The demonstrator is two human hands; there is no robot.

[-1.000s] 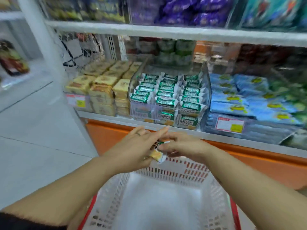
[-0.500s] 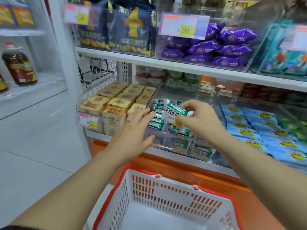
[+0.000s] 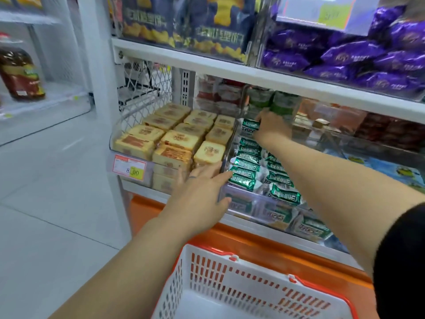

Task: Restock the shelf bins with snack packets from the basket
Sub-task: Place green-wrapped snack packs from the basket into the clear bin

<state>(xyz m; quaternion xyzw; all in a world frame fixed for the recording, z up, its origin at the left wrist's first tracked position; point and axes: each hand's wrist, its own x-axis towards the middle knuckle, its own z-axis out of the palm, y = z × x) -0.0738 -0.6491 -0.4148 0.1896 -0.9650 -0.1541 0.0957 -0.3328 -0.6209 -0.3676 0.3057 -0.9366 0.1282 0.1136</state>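
A clear plastic bin on the lower shelf holds rows of green-and-white snack packets. My right hand reaches to the back of this bin and holds one green packet at the far end of the left row. My left hand rests with straight fingers on the bin's front left corner, fingertips touching the nearest packets. Below, the white basket with an orange rim shows only its bare bottom and walls.
A neighbouring bin of yellow cake packs sits to the left with a price tag. Blue packets lie to the right. The shelf above carries purple bags and dark blue bags. An orange base runs under the shelf.
My right hand carried the green packet from the basket up and to the back of the bin. My left hand moved forward onto the bin's front corner. The camera tilted upward.
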